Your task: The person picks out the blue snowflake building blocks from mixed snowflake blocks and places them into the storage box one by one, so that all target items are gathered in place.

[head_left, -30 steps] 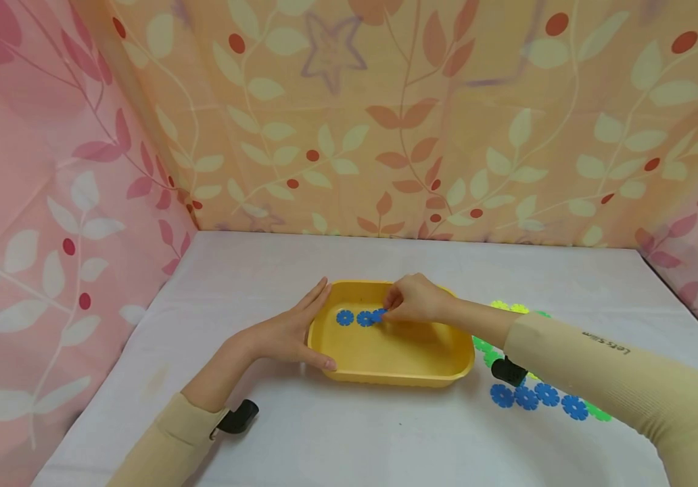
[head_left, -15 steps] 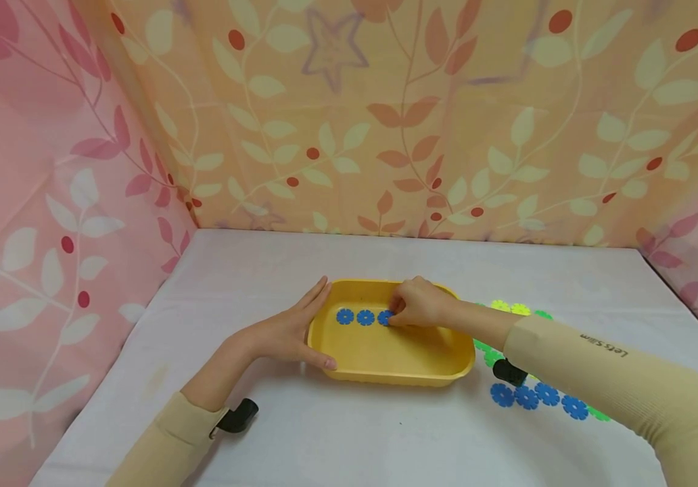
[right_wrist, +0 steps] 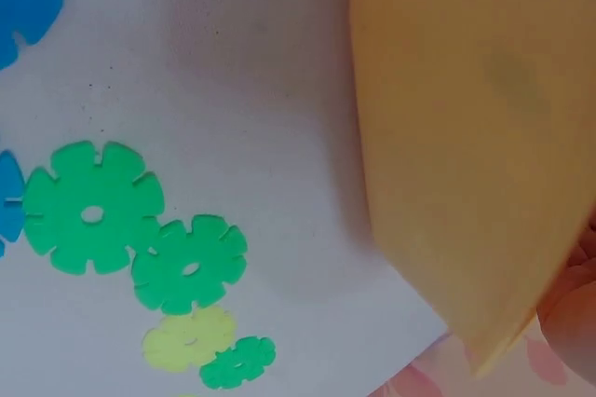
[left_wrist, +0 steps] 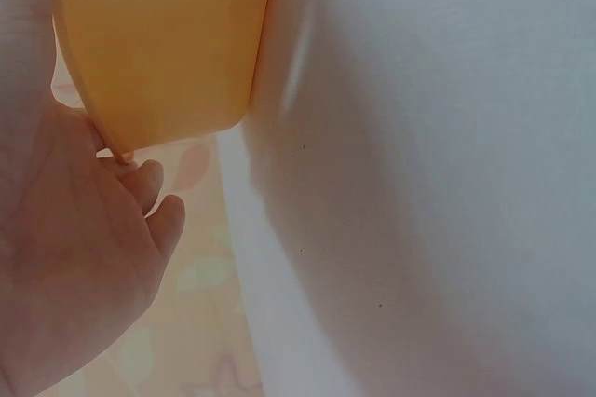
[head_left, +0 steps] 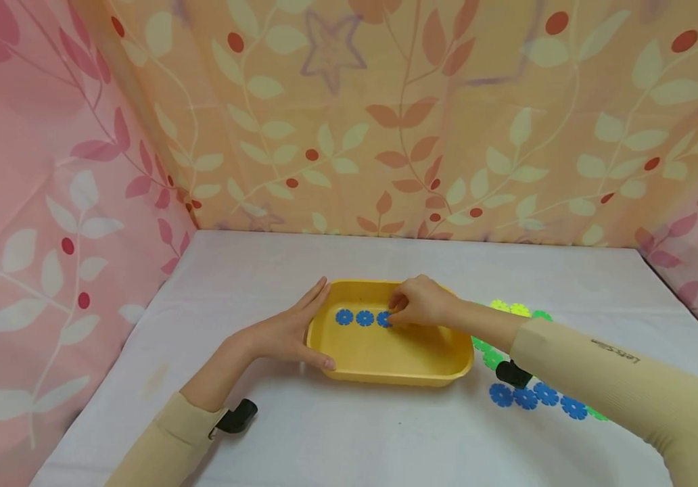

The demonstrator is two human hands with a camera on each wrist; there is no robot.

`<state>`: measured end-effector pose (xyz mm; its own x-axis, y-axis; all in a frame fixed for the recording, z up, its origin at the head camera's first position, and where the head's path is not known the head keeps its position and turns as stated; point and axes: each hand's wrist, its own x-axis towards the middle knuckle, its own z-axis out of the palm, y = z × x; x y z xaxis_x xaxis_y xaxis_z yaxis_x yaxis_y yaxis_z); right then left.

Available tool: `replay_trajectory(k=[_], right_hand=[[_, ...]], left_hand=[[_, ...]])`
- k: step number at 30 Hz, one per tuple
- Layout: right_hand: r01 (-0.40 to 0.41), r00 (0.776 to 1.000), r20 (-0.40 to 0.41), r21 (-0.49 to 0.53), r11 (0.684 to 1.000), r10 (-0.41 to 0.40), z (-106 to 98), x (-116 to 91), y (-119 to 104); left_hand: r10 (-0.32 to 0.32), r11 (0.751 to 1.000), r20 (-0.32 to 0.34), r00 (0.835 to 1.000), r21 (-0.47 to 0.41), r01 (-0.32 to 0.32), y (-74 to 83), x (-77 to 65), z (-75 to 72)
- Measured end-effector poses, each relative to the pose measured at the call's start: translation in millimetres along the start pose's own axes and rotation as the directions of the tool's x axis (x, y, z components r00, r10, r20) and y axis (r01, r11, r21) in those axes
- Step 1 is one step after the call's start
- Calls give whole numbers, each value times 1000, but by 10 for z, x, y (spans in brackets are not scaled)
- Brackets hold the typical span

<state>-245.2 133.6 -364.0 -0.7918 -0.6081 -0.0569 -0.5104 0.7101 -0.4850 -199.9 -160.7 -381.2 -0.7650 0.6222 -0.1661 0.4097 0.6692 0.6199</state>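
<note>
A yellow plastic basin [head_left: 394,355] stands on the table. My left hand [head_left: 285,336] rests against its left end, fingers fairly straight along the wall and thumb over the near rim. The left wrist view shows that hand [left_wrist: 84,229] against the rim. Inside, two blue snowflake discs [head_left: 344,317] [head_left: 364,318] lie in a row along the back. My right hand [head_left: 425,303] reaches over the basin and pinches a third blue snowflake disc [head_left: 383,319] at the row's right end. Its right part is hidden by the fingers.
Right of the basin lie several blue discs [head_left: 525,397], green discs [head_left: 492,358] and yellow discs [head_left: 519,310], partly under the right forearm [head_left: 586,365]. A white cloth [head_left: 251,270] covers the table. Patterned fabric walls [head_left: 385,135] stand behind and at the sides.
The third blue disc, which overlapped the second one a second ago, now sits apart to its right. My right hand shifted slightly right with it. The left hand stayed in place.
</note>
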Motion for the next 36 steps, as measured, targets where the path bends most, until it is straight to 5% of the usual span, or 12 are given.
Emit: replay_trajectory(k=[11,21,30,36], right_hand=[[-101,989,-94,171,980,119,-350,-412,22],[-200,935,-221,319,926,278,-600,-1045,417],[-274,908,-196,393,878,371,-498,-1537,758],[-311,916,-106,424,851,388,-327,-1767,925]], left_hand=[[-9,1000,3,1000,4,9,13,-7,3],[-6,1000,-4,1000,18,6,-1,0,16],[-8,1000,-11,1000,23,8,-11,-4,21],[-5,1000,-12,1000,24,6,-13,5,22]])
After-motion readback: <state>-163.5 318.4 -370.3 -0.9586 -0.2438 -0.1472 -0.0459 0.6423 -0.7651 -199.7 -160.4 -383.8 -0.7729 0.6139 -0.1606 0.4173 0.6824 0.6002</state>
